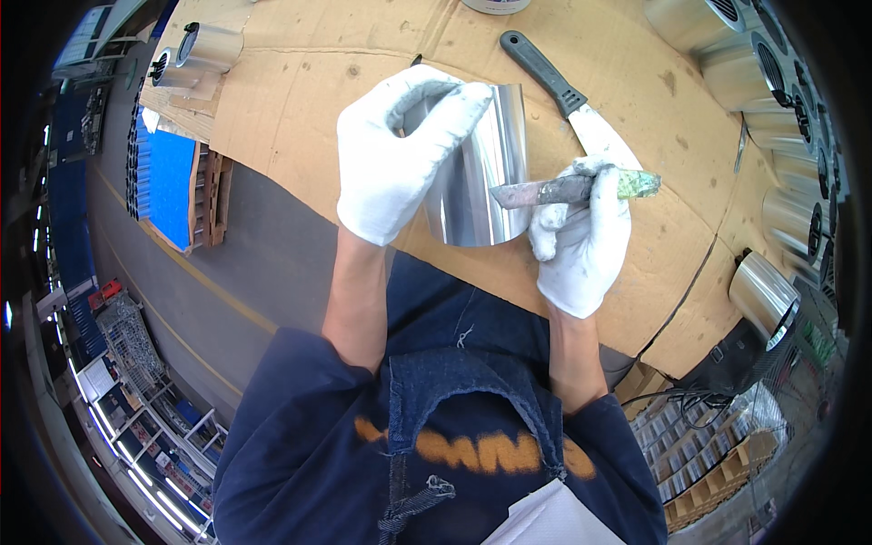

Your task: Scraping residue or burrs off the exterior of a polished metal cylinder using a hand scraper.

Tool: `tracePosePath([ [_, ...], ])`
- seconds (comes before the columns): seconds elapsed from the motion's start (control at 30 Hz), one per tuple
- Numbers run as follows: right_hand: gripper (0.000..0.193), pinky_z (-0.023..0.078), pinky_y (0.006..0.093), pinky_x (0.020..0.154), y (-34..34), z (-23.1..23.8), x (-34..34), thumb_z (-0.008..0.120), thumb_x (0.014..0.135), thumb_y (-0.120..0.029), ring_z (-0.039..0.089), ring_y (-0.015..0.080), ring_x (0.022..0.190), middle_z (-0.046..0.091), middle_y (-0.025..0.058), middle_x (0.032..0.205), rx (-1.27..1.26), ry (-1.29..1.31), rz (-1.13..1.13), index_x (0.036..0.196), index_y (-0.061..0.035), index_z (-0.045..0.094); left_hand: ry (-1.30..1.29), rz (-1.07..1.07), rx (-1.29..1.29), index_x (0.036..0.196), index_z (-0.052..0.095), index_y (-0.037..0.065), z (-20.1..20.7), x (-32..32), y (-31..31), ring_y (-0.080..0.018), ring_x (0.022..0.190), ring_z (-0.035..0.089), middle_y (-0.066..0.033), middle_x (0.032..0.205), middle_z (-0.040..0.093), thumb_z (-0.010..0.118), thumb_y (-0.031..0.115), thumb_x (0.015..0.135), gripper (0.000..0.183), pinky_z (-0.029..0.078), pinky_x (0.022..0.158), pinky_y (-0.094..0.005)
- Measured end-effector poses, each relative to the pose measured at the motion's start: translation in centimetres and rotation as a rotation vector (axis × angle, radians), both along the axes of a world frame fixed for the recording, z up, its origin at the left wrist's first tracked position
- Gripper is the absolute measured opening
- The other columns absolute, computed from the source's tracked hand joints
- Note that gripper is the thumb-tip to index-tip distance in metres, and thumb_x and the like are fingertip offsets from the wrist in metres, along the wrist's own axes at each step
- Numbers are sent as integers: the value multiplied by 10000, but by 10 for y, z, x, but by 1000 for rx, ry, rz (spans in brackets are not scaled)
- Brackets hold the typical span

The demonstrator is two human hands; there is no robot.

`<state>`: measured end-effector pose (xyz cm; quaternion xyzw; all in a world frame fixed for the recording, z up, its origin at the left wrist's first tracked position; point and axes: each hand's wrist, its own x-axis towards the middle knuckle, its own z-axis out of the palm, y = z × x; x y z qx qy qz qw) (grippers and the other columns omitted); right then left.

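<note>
My left hand (400,150), in a white glove, is closed on the upper rim of a shiny metal cylinder (481,186), thumb and fingers pinching its wall. The cylinder is tilted above the cardboard. My right hand (581,236), also gloved and smudged at the fingertips, grips a knife (565,190) with a flat grey blade, a dark middle and a greenish, worn end. The knife's angled tip lies against or just in front of the cylinder's side; I cannot tell if they touch. A scraper (543,71) with a black handle lies beyond my right hand, its blade partly hidden by that hand.
Brown cardboard (300,100) covers the worktable. Several metal cylinders with black slotted ends crowd the right edge, one lone cylinder (765,295) nearer me. Two more cylinders (209,47) lie at the far left. A white tub (496,4) stands at the far edge.
</note>
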<state>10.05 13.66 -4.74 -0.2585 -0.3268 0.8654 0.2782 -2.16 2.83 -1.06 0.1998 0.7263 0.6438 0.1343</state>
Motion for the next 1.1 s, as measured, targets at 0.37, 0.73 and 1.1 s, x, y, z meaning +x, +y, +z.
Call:
tracePosePath([
  [0.37, 286, 296, 221, 335, 0, 1, 1, 441, 988, -279, 437, 101, 410, 523, 68, 686, 45, 7, 38, 1039, -4, 503, -2, 7, 3, 894, 643, -27, 2, 1, -1, -68, 753, 541, -9, 816, 595, 685, 71, 828, 125, 430, 688, -208],
  [0.73, 283, 286, 217, 335, 2, -3, 4, 439, 988, -285, 431, 108, 400, 523, 72, 683, 7, -8, 38, 1034, -13, 504, -6, -2, 11, 890, 638, -33, -1, 0, 0, -68, 751, 539, -9, 815, 593, 677, 63, 830, 119, 431, 686, -207],
  [1.1, 287, 299, 218, 340, 2, -5, 3, 437, 988, -280, 447, 107, 417, 536, 73, 718, 6, 14, -3, 1039, -5, 504, -6, 1, 3, 891, 641, -27, 1, 0, -1, -66, 744, 538, -8, 806, 595, 674, 63, 834, 111, 427, 685, -203],
])
